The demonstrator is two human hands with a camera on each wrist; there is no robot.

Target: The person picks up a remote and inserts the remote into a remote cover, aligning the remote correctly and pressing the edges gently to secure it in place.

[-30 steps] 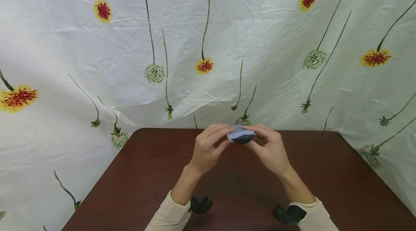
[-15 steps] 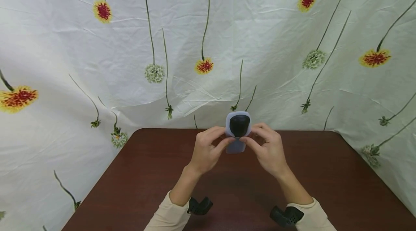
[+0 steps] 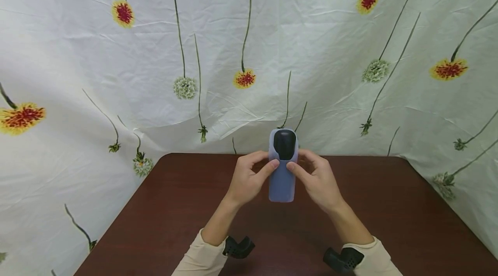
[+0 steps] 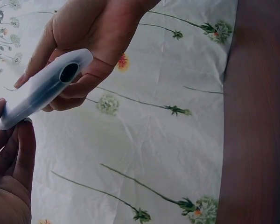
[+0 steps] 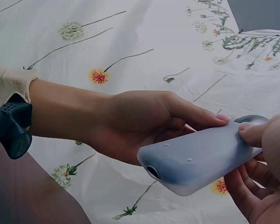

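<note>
Both hands hold up a long, slim device in a pale blue, translucent sleeve. Its upper part shows a glossy, dark, rounded face through the sleeve's opening. The left hand grips the left edge, thumb on the front and fingers behind. On the opposite edge the right hand grips it the same way, its thumb just beside the other. In the right wrist view, the sleeve has a small oval hole at its lower end and two small bumps. Some fingers are hidden behind the device.
A dark reddish-brown table lies under the hands. Behind and around it hangs a white cloth printed with flowers. Each cream sleeve cuff carries a black wrist camera, the left one and the right one.
The device has turned from nearly end-on to upright, its lower end swinging down into sight and its dark face now showing above the thumbs. The hands stay in nearly the same place.
</note>
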